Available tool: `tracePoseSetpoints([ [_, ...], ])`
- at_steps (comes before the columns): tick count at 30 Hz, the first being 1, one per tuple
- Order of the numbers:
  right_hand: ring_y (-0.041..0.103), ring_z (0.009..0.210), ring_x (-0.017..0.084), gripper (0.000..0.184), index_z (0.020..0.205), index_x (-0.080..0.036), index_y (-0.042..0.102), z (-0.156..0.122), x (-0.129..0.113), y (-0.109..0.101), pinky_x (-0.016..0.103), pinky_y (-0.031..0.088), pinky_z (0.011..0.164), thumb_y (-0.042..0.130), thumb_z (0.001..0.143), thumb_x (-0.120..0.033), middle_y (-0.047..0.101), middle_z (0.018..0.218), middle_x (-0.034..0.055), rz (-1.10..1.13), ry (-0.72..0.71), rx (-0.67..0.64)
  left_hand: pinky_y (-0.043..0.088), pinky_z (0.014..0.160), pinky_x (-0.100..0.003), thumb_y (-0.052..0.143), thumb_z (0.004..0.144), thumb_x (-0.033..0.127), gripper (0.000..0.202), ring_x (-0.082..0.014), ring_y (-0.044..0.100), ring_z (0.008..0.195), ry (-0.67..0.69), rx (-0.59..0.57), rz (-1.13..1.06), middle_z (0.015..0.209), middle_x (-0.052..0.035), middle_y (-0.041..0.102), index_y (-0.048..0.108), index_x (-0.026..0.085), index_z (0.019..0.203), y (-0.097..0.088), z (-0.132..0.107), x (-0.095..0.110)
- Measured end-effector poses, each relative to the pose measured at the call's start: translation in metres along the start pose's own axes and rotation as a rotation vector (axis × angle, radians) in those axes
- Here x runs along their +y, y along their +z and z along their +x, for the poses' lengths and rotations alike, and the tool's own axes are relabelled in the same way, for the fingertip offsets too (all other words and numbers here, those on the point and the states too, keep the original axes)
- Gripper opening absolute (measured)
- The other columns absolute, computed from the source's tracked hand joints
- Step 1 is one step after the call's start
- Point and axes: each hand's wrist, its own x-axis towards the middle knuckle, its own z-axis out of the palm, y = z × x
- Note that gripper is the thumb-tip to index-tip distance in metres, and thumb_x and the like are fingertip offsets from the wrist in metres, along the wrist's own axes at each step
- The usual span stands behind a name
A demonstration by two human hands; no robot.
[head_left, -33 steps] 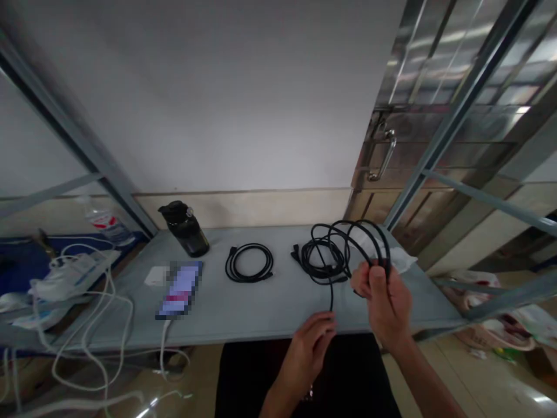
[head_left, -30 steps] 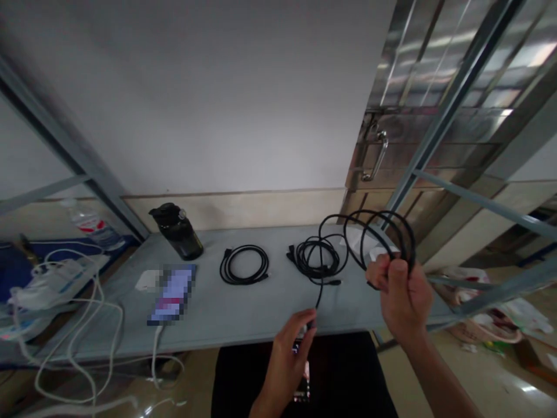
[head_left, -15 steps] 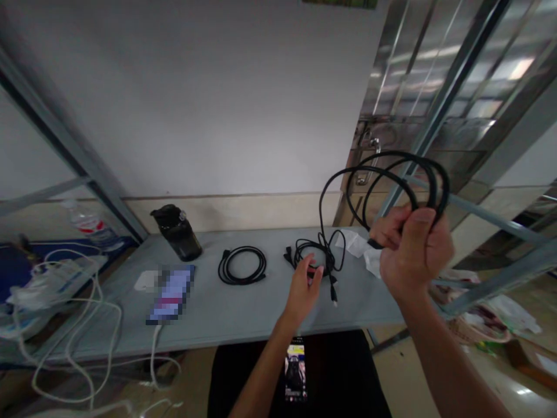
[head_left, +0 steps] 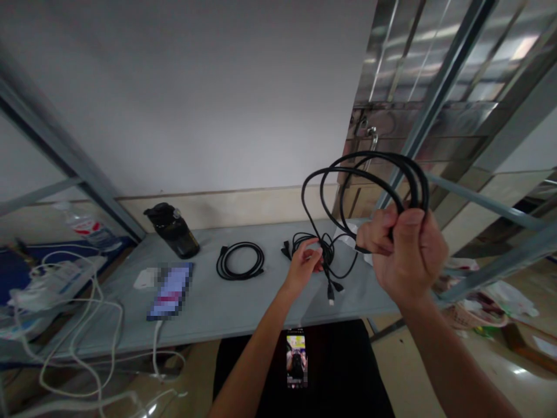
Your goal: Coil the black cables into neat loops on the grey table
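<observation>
Gripping the looped black cable [head_left: 420, 180] in closed right hand [head_left: 402, 258]; left hand [head_left: 304, 266] is pinching its trailing run. Looking light, floppy, springy, so likely best held where loops cross.

You have bare tabletop [head_left: 243, 307] in the lower middle of the frame, between the phone [head_left: 169, 290] and your left hand [head_left: 302, 267]; a hand can slide there freely. Farther back the coiled cable [head_left: 240, 261] lies flat, with the dark bottle [head_left: 173, 230] standing to its left. The cable tangle [head_left: 324, 252] sits at your left fingertips, and the loops [head_left: 369, 171] gripped in your right hand [head_left: 404, 255] hang above it, close to the slanted metal bar [head_left: 435, 75] at upper right. White cords [head_left: 78, 325] crowd the lower left.
</observation>
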Motion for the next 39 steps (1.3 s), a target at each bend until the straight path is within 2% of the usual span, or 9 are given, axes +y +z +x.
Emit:
tracePoseSetpoints([
  [3,0.029,0.048,0.011,0.036,0.097,-0.026,0.057,-0.004,0.006,-0.005,0.027,0.031,0.048,0.06,0.118,-0.056,0.033,0.063,-0.0097,-0.003,0.06,-0.052,0.052,0.065,-0.027,0.087,0.092,0.066,0.077,-0.0164,0.071,0.074,0.026,-0.031,0.011,0.097,-0.0028,0.074,0.063,0.024,0.153,0.0,-0.005,0.003],
  [6,0.028,0.048,0.011,0.038,0.096,-0.027,0.057,-0.005,0.01,-0.009,0.028,0.031,0.048,0.061,0.117,-0.058,0.032,0.063,-0.0098,-0.011,0.079,-0.066,0.055,0.068,-0.029,0.09,0.089,0.066,0.058,-0.0173,0.07,0.078,0.069,-0.085,0.088,0.095,-0.0045,0.073,0.076,0.02,0.12,0.001,-0.006,0.004],
  [9,0.028,0.048,0.011,0.035,0.096,-0.026,0.06,-0.005,0.011,-0.012,0.028,0.03,0.049,0.061,0.118,-0.054,0.032,0.063,-0.0095,0.038,0.071,-0.067,0.059,0.074,-0.03,0.087,0.091,0.069,0.053,-0.0193,0.072,0.083,0.097,-0.091,0.099,0.088,-0.0041,0.071,0.068,0.02,0.093,0.003,-0.005,0.0],
  [13,0.029,0.049,0.011,0.031,0.097,-0.025,0.062,-0.004,0.009,-0.017,0.028,0.028,0.048,0.06,0.119,-0.046,0.035,0.064,-0.0083,0.07,0.069,-0.049,0.064,0.072,-0.034,0.071,0.1,0.078,0.057,-0.0266,0.081,0.095,0.108,-0.001,0.06,0.096,-0.0079,0.078,0.053,0.025,0.096,0.001,-0.001,-0.011],
  [15,0.029,0.049,0.011,0.031,0.096,-0.025,0.062,-0.004,0.008,-0.019,0.028,0.028,0.048,0.061,0.119,-0.048,0.035,0.063,-0.0082,0.069,0.075,-0.033,0.063,0.067,-0.034,0.063,0.104,0.077,0.054,-0.0266,0.082,0.087,0.112,0.056,0.166,0.095,-0.0079,0.079,0.052,0.025,0.1,-0.003,0.001,-0.015],
  [19,0.028,0.048,0.011,0.039,0.092,-0.025,0.059,0.0,0.005,-0.023,0.027,0.029,0.048,0.064,0.116,-0.056,0.032,0.061,-0.009,0.032,0.082,0.023,0.056,0.069,-0.033,0.065,0.105,0.063,0.043,-0.0215,0.072,0.073,0.21,0.128,0.55,0.079,-0.0035,0.07,0.059,0.024,0.089,-0.017,0.002,-0.018],
  [23,0.026,0.047,0.01,0.043,0.09,-0.025,0.056,0.009,0.002,-0.027,0.026,0.028,0.047,0.069,0.112,-0.06,0.031,0.06,-0.01,-0.006,0.052,0.103,0.05,0.075,-0.033,0.072,0.1,0.055,0.039,-0.02,0.063,0.073,0.232,0.143,0.624,0.078,-0.003,0.066,0.061,0.023,0.08,-0.027,-0.007,-0.02],
  [33,0.025,0.046,0.011,0.042,0.091,-0.026,0.055,0.018,-0.001,-0.029,0.027,0.025,0.044,0.073,0.109,-0.059,0.03,0.059,-0.0105,-0.018,0.011,0.141,0.04,0.046,-0.028,0.041,0.105,0.086,0.081,-0.0192,0.062,0.046,-0.065,0.017,0.428,0.058,-0.0051,0.066,0.078,0.016,0.092,-0.033,-0.018,-0.029],
  [39,0.027,0.046,0.011,0.039,0.091,-0.025,0.058,0.012,0.002,-0.032,0.027,0.027,0.046,0.069,0.113,-0.056,0.031,0.059,-0.0101,0.0,0.023,0.101,0.044,0.045,-0.026,0.07,0.09,0.088,0.071,-0.0229,0.075,0.059,-0.082,0.043,0.218,0.074,-0.0111,0.076,0.069,0.017,0.093,-0.031,-0.012,-0.025],
])
